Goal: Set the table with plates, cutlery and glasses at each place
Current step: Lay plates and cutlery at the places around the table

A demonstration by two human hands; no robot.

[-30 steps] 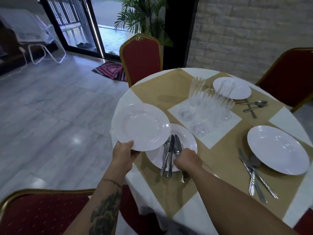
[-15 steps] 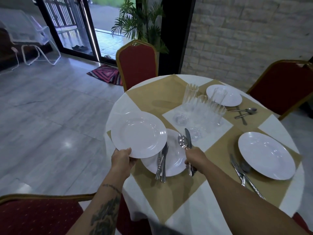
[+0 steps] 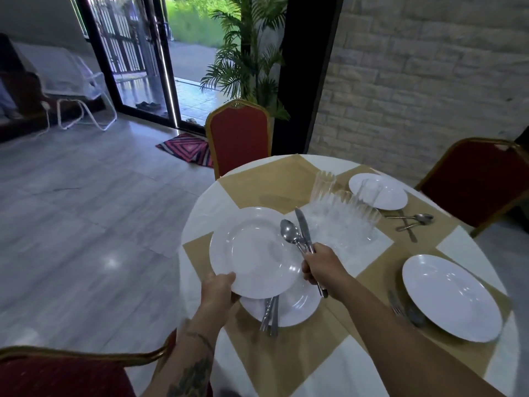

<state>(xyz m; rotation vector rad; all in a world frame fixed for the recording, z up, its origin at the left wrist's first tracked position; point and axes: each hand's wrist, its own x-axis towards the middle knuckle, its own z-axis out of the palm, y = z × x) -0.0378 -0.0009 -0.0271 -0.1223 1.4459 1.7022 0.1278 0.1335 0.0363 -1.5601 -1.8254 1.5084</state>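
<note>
My left hand (image 3: 217, 292) grips a white plate (image 3: 252, 252) by its near rim, held above the table's left side. My right hand (image 3: 322, 266) grips a spoon and a knife (image 3: 299, 234) by their handles, tips pointing away over the held plate's right edge. Beneath lies a second white plate (image 3: 297, 309) with more cutlery (image 3: 270, 315) across it. Set places with a plate (image 3: 450, 296) on the right and a plate (image 3: 378, 190) at the far side each have cutlery beside them. Several clear glasses (image 3: 340, 213) stand grouped at the centre.
The round table (image 3: 320, 371) has a white cloth with tan squares. Red chairs stand at the far side (image 3: 239, 136), the right (image 3: 472, 181) and the near left (image 3: 57, 373). A palm, a glass door and grey floor lie beyond.
My right hand lifted the spoon and knife off the lower plate and carried them up and away. The held plate moved right, now overlapping the lower plate.
</note>
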